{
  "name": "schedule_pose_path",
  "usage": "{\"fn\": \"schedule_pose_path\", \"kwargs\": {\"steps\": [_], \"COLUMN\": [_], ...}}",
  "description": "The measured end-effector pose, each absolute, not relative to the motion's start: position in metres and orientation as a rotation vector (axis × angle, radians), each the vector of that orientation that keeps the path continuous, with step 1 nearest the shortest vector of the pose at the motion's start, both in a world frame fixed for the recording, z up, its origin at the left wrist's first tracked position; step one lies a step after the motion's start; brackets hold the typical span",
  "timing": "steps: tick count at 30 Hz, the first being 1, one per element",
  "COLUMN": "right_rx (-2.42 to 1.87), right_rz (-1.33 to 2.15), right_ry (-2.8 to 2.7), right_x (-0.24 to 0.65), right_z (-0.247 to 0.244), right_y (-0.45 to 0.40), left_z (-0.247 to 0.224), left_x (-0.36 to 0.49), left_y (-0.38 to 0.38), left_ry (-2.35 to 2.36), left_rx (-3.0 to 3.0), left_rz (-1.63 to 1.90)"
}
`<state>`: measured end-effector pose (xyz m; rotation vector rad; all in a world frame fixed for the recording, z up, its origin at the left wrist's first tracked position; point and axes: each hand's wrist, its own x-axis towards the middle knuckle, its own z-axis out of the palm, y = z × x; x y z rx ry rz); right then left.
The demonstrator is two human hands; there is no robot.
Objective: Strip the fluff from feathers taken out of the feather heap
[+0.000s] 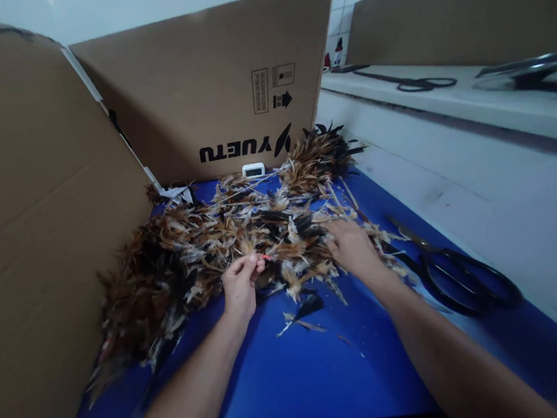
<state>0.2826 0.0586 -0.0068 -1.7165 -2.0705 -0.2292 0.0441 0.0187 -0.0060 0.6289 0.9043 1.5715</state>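
My left hand is closed in a pinch at the near edge of a spread of loose feathers. At its fingertips is a pale feather, with a small red bit beside the thumb; what the red bit is cannot be made out. To the right, my right hand reaches palm down into brown, white and black feathers. Its thumb and forefinger look apart, with the fingertips partly hidden. A dark feather lies on the blue tabletop between my forearms.
Large black-handled scissors lie on the right. A feather bundle and a small white digital display stand at the back. Cardboard panels wall the left and back. Another pair of scissors rests on the ledge.
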Motion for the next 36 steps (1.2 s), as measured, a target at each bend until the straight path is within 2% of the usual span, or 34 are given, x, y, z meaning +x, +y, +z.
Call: {"fn": "schedule_pose_path", "kwargs": {"steps": [6,14,23,29,36], "right_rx": [-1.813,-1.658,-1.759,-1.643,-1.682], "right_rz": [-0.267,-0.108,-0.098,-0.231,0.041], "right_ry": [-2.129,-1.828,-1.737,-1.782,-2.110], "right_x": [0.287,0.294,0.299,0.301,0.298], "right_z": [-0.008,0.001,0.006,0.015,0.021], "right_y": [0.060,0.060,0.059,0.056,0.048], "left_z": [-0.005,-0.005,-0.004,-0.002,0.001], "left_x": [0.039,0.036,0.037,0.038,0.040], "left_y": [0.024,0.027,0.026,0.023,0.018], "left_ry": [0.915,0.950,0.978,1.027,1.100], "left_rx": [0.593,0.576,0.609,0.679,0.827], "left_rz": [1.674,1.725,1.719,1.736,1.723]}}
